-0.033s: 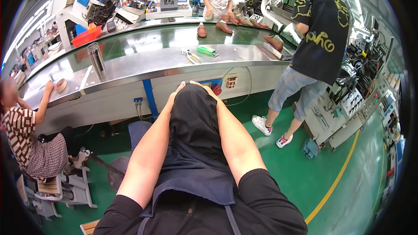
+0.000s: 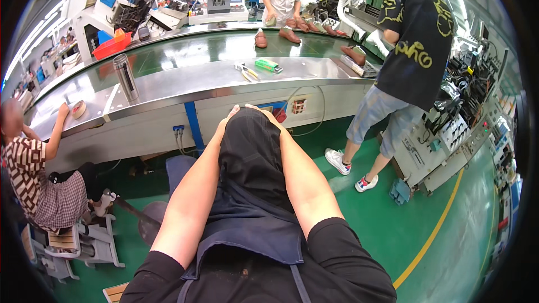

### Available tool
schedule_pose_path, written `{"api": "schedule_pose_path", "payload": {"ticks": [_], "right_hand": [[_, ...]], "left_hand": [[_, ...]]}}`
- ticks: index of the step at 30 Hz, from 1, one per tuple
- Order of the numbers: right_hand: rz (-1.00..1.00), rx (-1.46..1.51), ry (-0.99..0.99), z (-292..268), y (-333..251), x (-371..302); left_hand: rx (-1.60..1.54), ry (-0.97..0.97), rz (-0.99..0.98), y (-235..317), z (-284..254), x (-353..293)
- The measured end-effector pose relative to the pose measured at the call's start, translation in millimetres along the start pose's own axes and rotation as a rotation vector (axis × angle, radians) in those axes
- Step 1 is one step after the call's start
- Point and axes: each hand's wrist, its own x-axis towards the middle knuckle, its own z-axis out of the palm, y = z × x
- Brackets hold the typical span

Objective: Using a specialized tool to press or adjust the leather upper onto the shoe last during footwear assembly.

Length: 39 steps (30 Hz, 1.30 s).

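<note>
My left hand (image 2: 227,119) and my right hand (image 2: 269,115) rest at the two sides of my raised knee (image 2: 249,134), which is covered in black cloth. Only the backs and edges of the hands show; most fingers are hidden beyond the knee. Ahead of them, on the metal ledge of the workbench (image 2: 185,87), lie pliers (image 2: 247,72) with pale handles and a small green box (image 2: 268,65). A steel tumbler (image 2: 125,77) stands farther left on that ledge, beside a roll of tape (image 2: 78,110).
Brown shoes (image 2: 289,35) sit on the green conveyor belt (image 2: 213,46). Behind it stands a person in white; another in black (image 2: 415,45) stands at the right by machines. A seated person (image 2: 39,191) is at the left. A red bin (image 2: 111,46) lies beyond the belt.
</note>
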Motion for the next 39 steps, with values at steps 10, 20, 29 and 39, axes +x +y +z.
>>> {"api": "schedule_pose_path", "payload": {"ticks": [10, 20, 29, 39], "right_hand": [[0.123, -0.05, 0.033, 7.4, -9.3, -0.3], [0.123, -0.035, -0.007, -17.7, 17.0, 21.7], [-0.079, -0.203, 0.0, -7.8, 0.4, 0.0], [-0.444, -0.431, -0.108, -15.0, 15.4, 6.1]], "left_hand": [[0.052, 0.074, 0.026, 3.6, 6.0, -11.6], [0.063, 0.115, 0.075, 2.8, 24.2, -22.9], [0.067, 0.124, 0.035, 1.2, 27.0, -23.2], [0.086, 0.145, 0.044, 3.0, 36.2, -31.7]]}}
